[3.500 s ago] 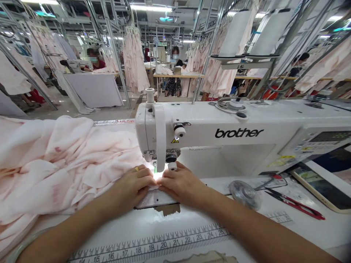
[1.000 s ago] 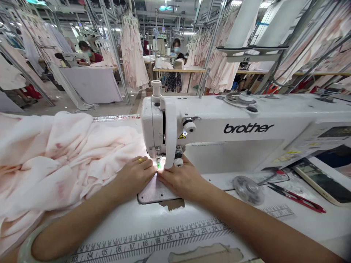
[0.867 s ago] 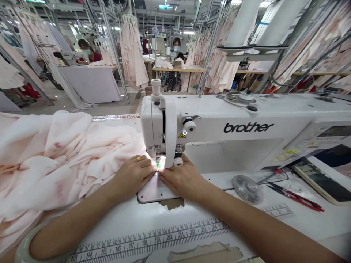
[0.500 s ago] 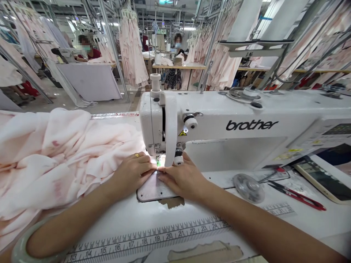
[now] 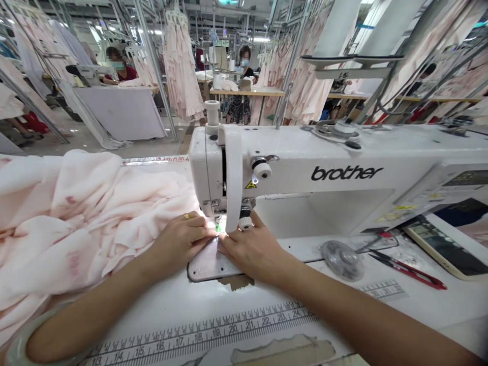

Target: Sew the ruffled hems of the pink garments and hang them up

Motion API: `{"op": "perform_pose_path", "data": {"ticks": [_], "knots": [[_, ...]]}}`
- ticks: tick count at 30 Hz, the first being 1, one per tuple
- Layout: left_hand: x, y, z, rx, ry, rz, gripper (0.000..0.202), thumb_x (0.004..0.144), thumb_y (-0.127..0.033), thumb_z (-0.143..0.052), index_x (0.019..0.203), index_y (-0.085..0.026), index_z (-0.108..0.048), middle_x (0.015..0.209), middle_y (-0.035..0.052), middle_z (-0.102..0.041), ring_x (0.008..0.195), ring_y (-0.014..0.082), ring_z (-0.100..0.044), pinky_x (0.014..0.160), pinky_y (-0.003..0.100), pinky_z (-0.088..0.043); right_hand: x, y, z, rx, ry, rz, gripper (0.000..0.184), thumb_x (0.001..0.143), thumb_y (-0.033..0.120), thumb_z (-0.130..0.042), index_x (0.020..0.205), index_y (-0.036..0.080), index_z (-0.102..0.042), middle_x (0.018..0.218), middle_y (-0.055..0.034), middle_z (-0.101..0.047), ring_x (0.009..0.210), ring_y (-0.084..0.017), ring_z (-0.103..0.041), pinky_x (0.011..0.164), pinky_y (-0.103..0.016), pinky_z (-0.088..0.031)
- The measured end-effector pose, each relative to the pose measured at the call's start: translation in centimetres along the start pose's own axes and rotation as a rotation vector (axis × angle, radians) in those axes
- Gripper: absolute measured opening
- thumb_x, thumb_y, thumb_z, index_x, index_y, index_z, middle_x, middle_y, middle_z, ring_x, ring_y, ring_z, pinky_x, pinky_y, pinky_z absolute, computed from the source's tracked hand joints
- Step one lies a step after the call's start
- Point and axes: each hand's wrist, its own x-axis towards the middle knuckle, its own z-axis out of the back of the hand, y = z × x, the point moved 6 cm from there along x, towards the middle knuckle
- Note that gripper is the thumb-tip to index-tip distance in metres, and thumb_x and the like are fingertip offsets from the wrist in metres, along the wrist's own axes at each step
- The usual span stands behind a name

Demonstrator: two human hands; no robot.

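A white sewing machine (image 5: 282, 173) marked "brother" stands before me, its lamp lighting the needle area and a green-tinted presser foot (image 5: 218, 224). Just left of the foot, my left hand (image 5: 183, 238), with a ring on one finger, is closed at the edge of the pale pink fabric (image 5: 125, 213). My right hand (image 5: 253, 250) lies right of the foot, fingers bent and partly behind the machine's guard. Its fingertips nearly meet the left ones at the needle plate (image 5: 208, 267). Whatever the right fingers pinch is too small or hidden to make out.
Right of my hands lie a clear bobbin-like disc (image 5: 343, 260), red-handled thread snips (image 5: 409, 269) and a phone (image 5: 444, 244). A printed ruler (image 5: 229, 330) runs along the table's front. Thread cones (image 5: 337, 30) stand above. Co-workers sit at machines behind, among hanging pink garments (image 5: 183, 66).
The camera view has shifted slightly, so the scene sits a little further left. Both hands stay by the presser foot; the right fingers are slightly more bent.
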Motion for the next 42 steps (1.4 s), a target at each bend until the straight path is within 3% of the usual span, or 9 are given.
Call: {"op": "perform_pose_path", "data": {"ticks": [6,13,21,27,31,37,42], "knots": [[-0.2,0.0,0.1,0.044,0.017,-0.03,0.024,0.096,-0.019,-0.049,0.099,-0.023,-0.073,0.094,0.0039,-0.071,0.084,0.0169,-0.062,0.073,0.029,-0.05,-0.1,-0.2,0.2,0.013,-0.025,-0.021,0.018,0.092,0.022,-0.06,0.074,0.019,-0.063,0.068,-0.0003,-0.065,0.083,-0.022,-0.056,0.1,-0.041,-0.021],[-0.1,-0.5,-0.4,0.145,0.105,-0.07,0.026,0.097,-0.019,-0.045,0.101,-0.02,-0.07,0.098,0.0074,-0.068,0.089,0.02,-0.062,0.075,0.033,-0.052,-0.1,-0.9,0.6,0.125,-0.001,-0.091,0.016,0.094,0.032,-0.06,0.088,0.019,-0.068,0.073,0.0008,-0.068,0.085,-0.021,-0.056,0.103,-0.038,-0.015],[-0.2,-1.0,-0.4,0.155,0.15,-0.093,0.027,0.096,-0.012,-0.042,0.102,-0.02,-0.068,0.096,0.0057,-0.068,0.093,0.0205,-0.061,0.078,0.034,-0.051,-0.8,-1.4,0.9,0.143,-0.137,-0.055,0.02,0.096,0.033,-0.055,0.092,0.019,-0.07,0.073,0.0005,-0.068,0.077,-0.019,-0.055,0.104,-0.036,-0.018],[-0.3,-0.9,-0.5,0.134,0.149,-0.104,0.026,0.096,-0.011,-0.044,0.106,-0.019,-0.066,0.106,0.0062,-0.068,0.103,0.0213,-0.06,0.087,0.037,-0.052,-0.5,-1.5,0.4,0.148,-0.047,-0.102,0.018,0.095,0.033,-0.058,0.089,0.02,-0.069,0.072,0.0004,-0.066,0.082,-0.019,-0.056,0.102,-0.036,-0.018],[-0.3,-0.8,-0.7,0.107,0.187,-0.082,0.029,0.095,-0.009,-0.044,0.111,-0.021,-0.066,0.105,0.0051,-0.069,0.103,0.0198,-0.062,0.09,0.037,-0.052,-0.4,-1.1,0.1,0.09,-0.021,-0.046,0.013,0.095,0.026,-0.056,0.088,0.021,-0.067,0.073,0.0022,-0.065,0.079,-0.019,-0.055,0.101,-0.036,-0.02],[-0.1,-1.0,-0.1,0.09,0.1,-0.1,0.029,0.096,-0.012,-0.044,0.11,-0.02,-0.068,0.108,0.0065,-0.071,0.102,0.019,-0.065,0.09,0.036,-0.055,-0.6,-0.8,-0.4,0.0,0.003,0.018,0.01,0.092,0.017,-0.059,0.083,0.019,-0.062,0.073,0.0012,-0.061,0.078,-0.019,-0.055,0.106,-0.041,-0.019],[-0.3,-0.7,-0.4,0.117,0.112,-0.119,0.03,0.098,-0.013,-0.04,0.111,-0.017,-0.067,0.112,0.0076,-0.071,0.107,0.0177,-0.064,0.095,0.033,-0.053,-0.7,-0.8,-0.1,0.0,0.02,0.013,0.007,0.094,0.018,-0.057,0.088,0.019,-0.061,0.08,0.0,-0.064,0.081,-0.019,-0.056,0.108,-0.043,-0.018]]}}
